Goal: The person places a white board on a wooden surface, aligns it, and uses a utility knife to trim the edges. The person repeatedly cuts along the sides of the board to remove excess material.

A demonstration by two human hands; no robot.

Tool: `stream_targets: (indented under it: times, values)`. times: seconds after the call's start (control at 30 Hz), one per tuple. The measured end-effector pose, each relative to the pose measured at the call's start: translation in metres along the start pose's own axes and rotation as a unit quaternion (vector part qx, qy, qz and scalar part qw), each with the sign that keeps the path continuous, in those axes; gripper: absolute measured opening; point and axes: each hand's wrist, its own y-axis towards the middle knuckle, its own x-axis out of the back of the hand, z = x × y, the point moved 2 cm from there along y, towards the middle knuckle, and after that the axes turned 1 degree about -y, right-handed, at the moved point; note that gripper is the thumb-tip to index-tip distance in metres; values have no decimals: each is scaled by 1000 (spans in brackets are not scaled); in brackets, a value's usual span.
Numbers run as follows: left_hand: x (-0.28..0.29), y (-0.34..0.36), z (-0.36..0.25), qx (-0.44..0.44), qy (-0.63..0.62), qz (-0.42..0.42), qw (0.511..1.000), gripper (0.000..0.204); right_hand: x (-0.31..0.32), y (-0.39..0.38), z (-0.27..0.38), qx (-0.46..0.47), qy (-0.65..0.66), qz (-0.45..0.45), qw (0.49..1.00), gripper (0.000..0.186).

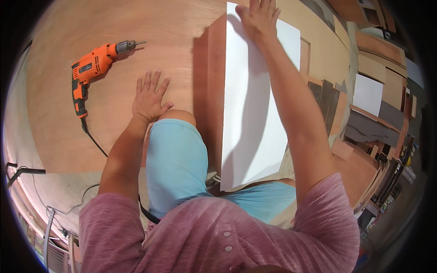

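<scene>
1. Your left hand (150, 101) is palm down at the large light-brown plywood sheet (177, 41), just above your left knee in the view. Its fingers are spread apart, with the thumb pointing toward the right, and nothing is between them. It appears to rest on the sheet, but how hard it presses, I cannot tell.

2. Your right hand (259, 22) lies on the far end of the long white rectangular panel (241, 104). Its thumb stands away from the fingers, which are extended with gaps between them; some fingertips are cut by the upper edge of the view. It does not pinch anything that I can see.

3. This white panel is in front of you, right of the middle, with its long side running away from you. Your right forearm passes above it, and a shadow falls on its surface. Along its left edge there is a reddish-brown wooden side (216, 68), which meets the plywood sheet.

4. To the left of your left hand, well apart from the panel, the orange-and-black electric drill (93, 63) lies on its side on the sheet. Its thin metal bit (141, 42) points to the right, and a black cord (94, 142) leaves its handle toward you.

5. At the far right, many flat offcuts of brown, white and dark-grey board (368, 94) lie together.
</scene>
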Motion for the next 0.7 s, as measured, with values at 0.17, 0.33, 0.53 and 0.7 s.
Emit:
stream_targets:
  times: [0.17, 0.33, 0.53, 0.7]
  values:
    - [3, -4, -1, 12, 2, 18, 1000, 83, -9, 43, -5, 7, 26, -52, 998, 82]
    - [5, 1, -4, 18, 47, 13, 999, 79, -16, -39, 12, 25, 19, -73, 997, 83]
    - [2, -3, -2, 35, 72, 1, 997, 78, 11, -268, 49, 59, 61, -24, 996, 91]
    - [6, -2, -9, 24, 58, -3, 998, 77, 23, -438, 59, 2, 49, 90, 995, 107]
